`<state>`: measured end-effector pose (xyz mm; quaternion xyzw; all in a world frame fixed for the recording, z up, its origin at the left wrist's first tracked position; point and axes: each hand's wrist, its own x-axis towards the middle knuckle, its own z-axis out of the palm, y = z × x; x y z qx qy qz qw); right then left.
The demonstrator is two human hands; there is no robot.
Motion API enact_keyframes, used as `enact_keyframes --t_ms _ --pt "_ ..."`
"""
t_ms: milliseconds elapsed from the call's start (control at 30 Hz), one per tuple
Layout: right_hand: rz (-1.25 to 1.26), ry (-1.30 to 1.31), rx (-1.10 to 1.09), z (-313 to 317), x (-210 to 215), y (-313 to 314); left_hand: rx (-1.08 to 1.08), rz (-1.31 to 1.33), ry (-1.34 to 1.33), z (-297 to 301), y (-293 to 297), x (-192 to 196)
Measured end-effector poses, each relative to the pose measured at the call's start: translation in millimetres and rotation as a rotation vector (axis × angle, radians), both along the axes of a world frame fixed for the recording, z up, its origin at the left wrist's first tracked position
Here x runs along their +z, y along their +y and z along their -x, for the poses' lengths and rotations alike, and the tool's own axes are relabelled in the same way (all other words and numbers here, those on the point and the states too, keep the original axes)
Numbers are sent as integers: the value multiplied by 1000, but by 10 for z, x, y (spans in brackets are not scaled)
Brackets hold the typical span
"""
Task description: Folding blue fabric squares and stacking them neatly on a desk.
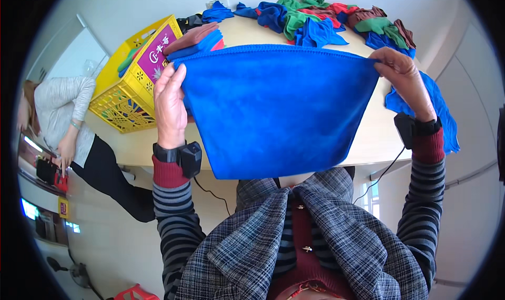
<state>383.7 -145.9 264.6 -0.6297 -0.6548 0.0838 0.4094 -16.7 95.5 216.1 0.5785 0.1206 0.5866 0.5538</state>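
Observation:
A blue cloth (279,110) with a stitched edge hangs spread out between my two hands, above the near part of the table. My left hand (170,105) pinches its upper left corner between thumb and fingers. At the upper right corner, my right hand (401,73) grips the cloth with thumb and forefinger. The cloth's top edge is drawn nearly straight and its lower edge hangs free. Behind it, a stack of folded cloths (195,41), brown and blue, lies on the table, partly hidden by the held cloth.
A yellow crate (123,97) with cloths inside stands at the left of the pale table (247,29). Crumpled cloths (315,21) in several colours pile along the far side. Another blue cloth (428,102) drapes over the right edge. A person (66,102) is at the far left.

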Motion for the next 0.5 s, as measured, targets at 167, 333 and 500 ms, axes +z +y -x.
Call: enact_keyframes --t_ms 167,333,500 --pt "-89 -132 -98 -119 69 124 99 -149 273 -180 212 95" --pt "-235 -513 -158 -564 76 508 75 -247 305 -674 767 120" --pt "-509 -687 -257 -862 112 719 170 -318 392 -890 1169 233"
